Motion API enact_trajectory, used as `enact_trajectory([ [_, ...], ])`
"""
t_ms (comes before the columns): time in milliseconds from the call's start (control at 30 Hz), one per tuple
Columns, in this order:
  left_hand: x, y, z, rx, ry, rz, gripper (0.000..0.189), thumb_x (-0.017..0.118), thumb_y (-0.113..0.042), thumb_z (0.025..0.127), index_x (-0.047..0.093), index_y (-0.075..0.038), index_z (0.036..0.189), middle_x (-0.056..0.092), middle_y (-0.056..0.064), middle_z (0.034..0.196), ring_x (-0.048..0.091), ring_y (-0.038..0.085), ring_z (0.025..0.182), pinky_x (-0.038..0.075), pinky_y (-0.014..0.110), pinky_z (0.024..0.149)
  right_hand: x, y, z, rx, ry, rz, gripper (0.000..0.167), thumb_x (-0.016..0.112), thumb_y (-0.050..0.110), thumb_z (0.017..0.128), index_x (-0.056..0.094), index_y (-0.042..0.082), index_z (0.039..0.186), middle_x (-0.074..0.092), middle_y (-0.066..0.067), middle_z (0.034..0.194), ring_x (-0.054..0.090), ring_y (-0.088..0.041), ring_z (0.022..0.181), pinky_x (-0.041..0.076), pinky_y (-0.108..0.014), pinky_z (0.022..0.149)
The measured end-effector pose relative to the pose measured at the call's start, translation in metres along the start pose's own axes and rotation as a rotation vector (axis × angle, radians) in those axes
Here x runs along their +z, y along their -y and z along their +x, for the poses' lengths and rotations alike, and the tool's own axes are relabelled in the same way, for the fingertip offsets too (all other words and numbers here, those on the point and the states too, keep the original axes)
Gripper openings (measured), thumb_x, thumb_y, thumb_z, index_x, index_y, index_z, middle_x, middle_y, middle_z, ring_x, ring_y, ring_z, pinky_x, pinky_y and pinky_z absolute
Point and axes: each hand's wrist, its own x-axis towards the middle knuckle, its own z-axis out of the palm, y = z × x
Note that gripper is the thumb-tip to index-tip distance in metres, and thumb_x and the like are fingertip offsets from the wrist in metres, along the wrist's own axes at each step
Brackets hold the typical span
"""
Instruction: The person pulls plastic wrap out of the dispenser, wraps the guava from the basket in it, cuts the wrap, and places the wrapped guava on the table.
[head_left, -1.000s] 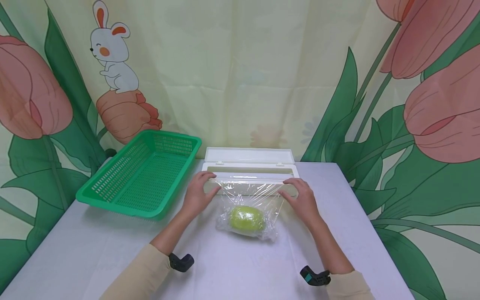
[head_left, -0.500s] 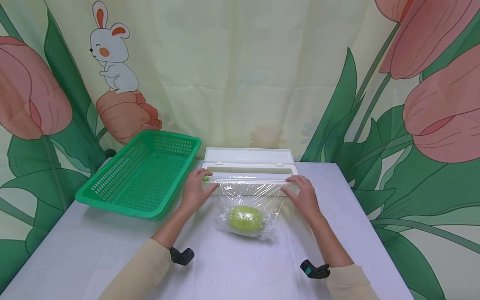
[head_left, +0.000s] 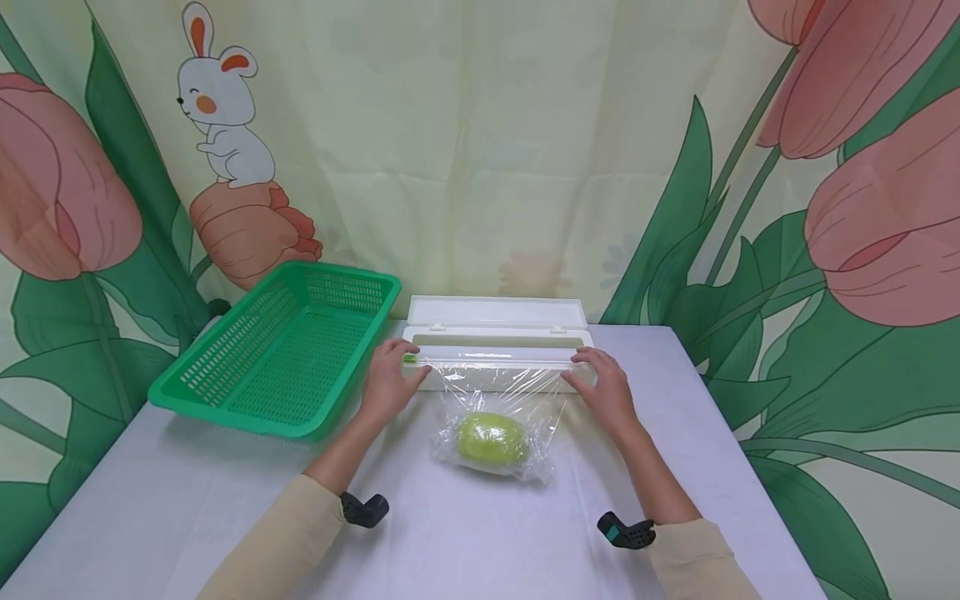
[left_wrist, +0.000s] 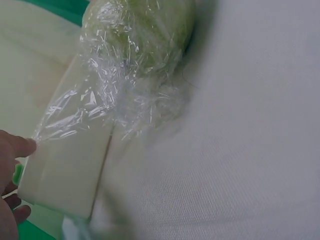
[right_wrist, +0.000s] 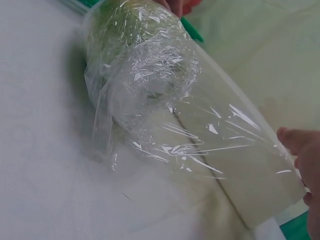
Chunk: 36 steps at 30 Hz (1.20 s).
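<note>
A yellow-green oval fruit or vegetable (head_left: pixel 492 440), wrapped in crinkled cling film (left_wrist: pixel 150 100), lies on the table. From it the film stretches back to a white cling film dispenser box (head_left: pixel 495 379), whose hinged lid (head_left: pixel 497 311) stands raised. My left hand (head_left: pixel 387 383) is at the box's left end, thumb in front and fingers over the top edge. A small green slider (head_left: pixel 409 358) shows between them. My right hand (head_left: pixel 606 390) mirrors it at the right end, thumb and fingertips parted at the film's edge. In the right wrist view, the fingertips (right_wrist: pixel 285 134) lie right at the box edge.
To the left stands a green plastic basket (head_left: pixel 285 358) with slotted sides. A white cloth covers the table (head_left: pixel 480 542). Behind it hangs a curtain (head_left: pixel 525 150) printed with tulips and a rabbit. Each wrist carries a black camera (head_left: pixel 365 510).
Both hands have spread slightly apart and loosened along the box edge, uncovering the green slider at the left. The wrapped fruit or vegetable and the basket have stayed in place.
</note>
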Motion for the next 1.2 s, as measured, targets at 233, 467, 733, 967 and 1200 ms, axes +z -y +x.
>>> enact_trajectory([
  [233, 0.0005, 0.0025, 0.0011, -0.022, 0.0, -0.007, 0.038, 0.078, -0.03, 0.081, 0.065, -0.007, 0.108, 0.056, 0.013, 0.125, 0.051, 0.033, 0.119, 0.044, 0.049, 0.101, 0.004, -0.0007, 0.0025, -0.013, -0.007, -0.004, 0.033, 0.072, 0.021, 0.087, 0.064, 0.002, 0.113, 0.058, -0.018, 0.132, 0.046, -0.036, 0.132, 0.033, -0.051, 0.113],
  [467, 0.0024, 0.0017, 0.0033, -0.039, -0.002, 0.017, 0.045, 0.08, -0.035, 0.078, 0.064, -0.007, 0.109, 0.056, 0.012, 0.125, 0.05, 0.032, 0.121, 0.044, 0.047, 0.102, 0.0077, -0.0012, 0.0027, -0.032, -0.033, -0.029, 0.032, 0.072, 0.02, 0.086, 0.065, 0.001, 0.111, 0.058, -0.019, 0.131, 0.046, -0.037, 0.13, 0.033, -0.052, 0.112],
  [733, 0.0025, -0.0009, 0.0031, -0.091, -0.049, 0.014, 0.047, 0.082, -0.034, 0.075, 0.06, -0.004, 0.102, 0.055, 0.014, 0.117, 0.055, 0.032, 0.109, 0.049, 0.044, 0.093, 0.0097, -0.0034, 0.0021, -0.015, -0.065, -0.054, 0.027, 0.071, 0.016, 0.087, 0.065, 0.002, 0.108, 0.061, -0.018, 0.127, 0.048, -0.036, 0.13, 0.035, -0.052, 0.111],
  [967, 0.002, -0.0014, 0.0003, -0.117, -0.106, -0.012, 0.055, 0.086, -0.034, 0.07, 0.051, -0.001, 0.098, 0.051, 0.015, 0.102, 0.051, 0.028, 0.091, 0.045, 0.035, 0.076, 0.0097, -0.0033, 0.0019, 0.028, -0.076, -0.056, 0.025, 0.072, 0.017, 0.086, 0.065, 0.003, 0.107, 0.061, -0.02, 0.129, 0.048, -0.038, 0.131, 0.036, -0.055, 0.11],
  [1200, 0.002, -0.0013, 0.0002, -0.122, -0.117, 0.014, 0.052, 0.086, -0.035, 0.07, 0.051, -0.003, 0.089, 0.049, 0.013, 0.1, 0.049, 0.026, 0.086, 0.042, 0.034, 0.071, 0.0102, -0.0031, 0.0015, 0.057, -0.078, -0.056, 0.026, 0.072, 0.018, 0.086, 0.066, 0.004, 0.107, 0.059, -0.021, 0.132, 0.049, -0.039, 0.131, 0.037, -0.055, 0.11],
])
